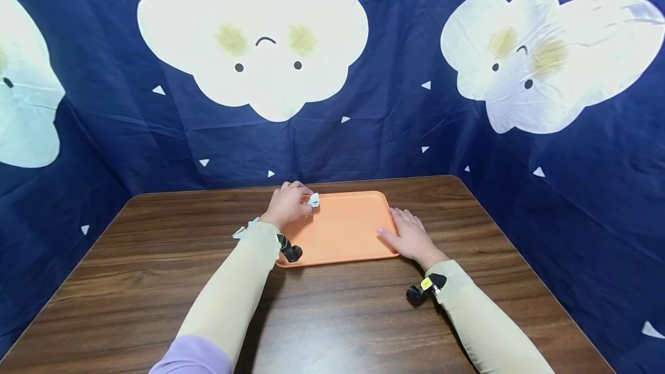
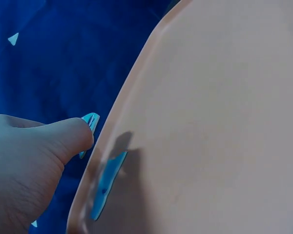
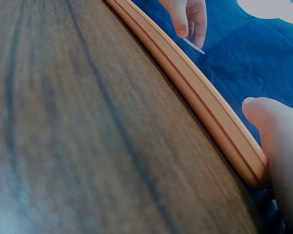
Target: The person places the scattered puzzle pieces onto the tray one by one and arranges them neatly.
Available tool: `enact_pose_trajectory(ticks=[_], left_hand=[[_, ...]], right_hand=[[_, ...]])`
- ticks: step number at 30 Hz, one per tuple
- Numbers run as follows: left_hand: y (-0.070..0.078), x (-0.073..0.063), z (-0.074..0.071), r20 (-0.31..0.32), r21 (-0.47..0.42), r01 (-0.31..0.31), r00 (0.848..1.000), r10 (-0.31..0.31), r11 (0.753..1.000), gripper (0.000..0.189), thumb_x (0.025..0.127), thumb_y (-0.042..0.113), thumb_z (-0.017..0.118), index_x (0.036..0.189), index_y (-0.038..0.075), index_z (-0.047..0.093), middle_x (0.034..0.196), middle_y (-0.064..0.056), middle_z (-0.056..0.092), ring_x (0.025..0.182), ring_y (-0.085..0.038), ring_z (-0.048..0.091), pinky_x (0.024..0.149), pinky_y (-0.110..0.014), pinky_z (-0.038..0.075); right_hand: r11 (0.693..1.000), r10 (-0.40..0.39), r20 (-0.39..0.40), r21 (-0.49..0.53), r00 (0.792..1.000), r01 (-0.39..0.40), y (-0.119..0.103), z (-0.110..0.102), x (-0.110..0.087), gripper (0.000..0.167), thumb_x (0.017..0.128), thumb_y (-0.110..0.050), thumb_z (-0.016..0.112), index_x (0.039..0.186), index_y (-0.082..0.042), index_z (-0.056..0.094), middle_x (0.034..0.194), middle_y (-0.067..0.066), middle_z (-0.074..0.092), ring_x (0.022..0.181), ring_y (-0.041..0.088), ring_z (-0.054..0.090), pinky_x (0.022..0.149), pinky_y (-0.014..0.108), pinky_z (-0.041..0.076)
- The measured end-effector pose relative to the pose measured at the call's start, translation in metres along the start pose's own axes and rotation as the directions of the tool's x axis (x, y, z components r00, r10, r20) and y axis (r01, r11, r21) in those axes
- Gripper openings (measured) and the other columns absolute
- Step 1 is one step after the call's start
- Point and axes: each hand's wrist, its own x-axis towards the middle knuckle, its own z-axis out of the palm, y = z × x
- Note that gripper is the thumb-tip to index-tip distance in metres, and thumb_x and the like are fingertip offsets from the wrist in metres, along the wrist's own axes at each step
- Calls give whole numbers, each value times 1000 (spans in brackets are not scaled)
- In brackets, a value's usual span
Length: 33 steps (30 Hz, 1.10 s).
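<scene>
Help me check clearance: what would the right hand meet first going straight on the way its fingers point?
Probably the blue curtain behind the table; the right hand might first graze the far right corner of the orange tray, but depth is unclear.

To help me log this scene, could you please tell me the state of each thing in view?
Orange tray: right way up on the wooden table.
Left hand: pinching a piece.
Pinched piece: thin, held.
Blue piece: inside the tray's rim.
Pale-blue bits: left of the tray, partly hidden.
Right hand: resting at the tray's right edge.
Cloud-print curtain: hanging, creased.
</scene>
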Motion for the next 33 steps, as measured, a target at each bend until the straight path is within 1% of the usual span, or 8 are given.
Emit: enact_pose_trajectory(ticks=[7, 11, 17, 20, 27, 33], left_hand=[[2, 7, 10, -14, 22, -10, 1000, 10, 1000, 40, 85, 27, 71, 124, 16, 71, 127, -4, 62, 116, -31, 50, 94, -52, 41], [4, 8, 15, -12, 30, -2, 1000, 2, 1000, 38, 86, 28, 70, 122, 15, 72, 126, -4, 63, 119, -32, 50, 95, -53, 41], [7, 9, 22, -4, 26, 47, 999, -47, 999, 40, 88, 31, 70, 125, 16, 71, 132, -8, 61, 128, -35, 46, 100, -56, 39], [8, 9, 26, -1, 25, 75, 997, -75, 997, 41, 89, 33, 71, 126, 17, 71, 131, -7, 61, 127, -35, 46, 100, -56, 38], [10, 8, 33, -18, 16, 122, 992, -122, 992, 40, 88, 34, 72, 125, 20, 73, 128, -5, 61, 121, -32, 47, 98, -52, 38], [13, 7, 35, 0, 20, 155, 988, -155, 988, 38, 88, 34, 70, 123, 19, 72, 131, -4, 59, 120, -32, 45, 98, -50, 38]], right_hand=[[1000, -10, -2, -1, 1000, 10, 0, 0, 0, 86, 98, -59, 48, 155, 4, 32, 158, 26, 34, 148, 46, 24, 119, 61, 17], [1000, -8, 1, 5, 1000, 8, 0, 0, 1, 86, 99, -59, 48, 155, 3, 32, 158, 25, 34, 148, 46, 25, 119, 60, 17], [1000, -3, 9, 8, 1000, 3, 1, 0, 1, 87, 98, -60, 48, 155, 3, 32, 158, 24, 34, 149, 45, 24, 119, 60, 17], [1000, 0, 12, 6, 1000, 0, 0, 0, 1, 87, 98, -60, 48, 155, 3, 32, 159, 24, 34, 149, 45, 24, 119, 60, 17], [1000, 5, 18, -1, 1000, -5, 0, 0, 1, 86, 99, -60, 47, 156, 3, 31, 159, 24, 33, 149, 45, 24, 119, 60, 16], [1000, 4, 16, 1, 1000, -4, 1, 0, 1, 87, 99, -61, 47, 156, 2, 31, 159, 24, 33, 149, 45, 24, 119, 60, 17]])
